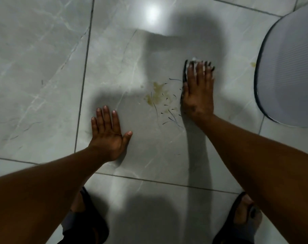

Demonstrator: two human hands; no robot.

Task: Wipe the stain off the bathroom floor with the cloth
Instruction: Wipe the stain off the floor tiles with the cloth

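Note:
A yellowish stain (157,95) lies on the grey marble floor tile (132,50), with dark loose threads scattered over and below it. My right hand (198,90) presses flat on a cloth (185,73) just right of the stain; the cloth is mostly hidden, only a dark edge and frayed white-and-dark fringe show past the fingers. My left hand (108,131) rests flat on the tile, fingers spread, to the lower left of the stain and holding nothing.
A pale ribbed mat with a dark rim (289,71) lies at the right edge, with a small yellow spot (253,64) beside it. My feet in dark sandals (244,221) stand at the bottom. Dark grout lines cross the floor.

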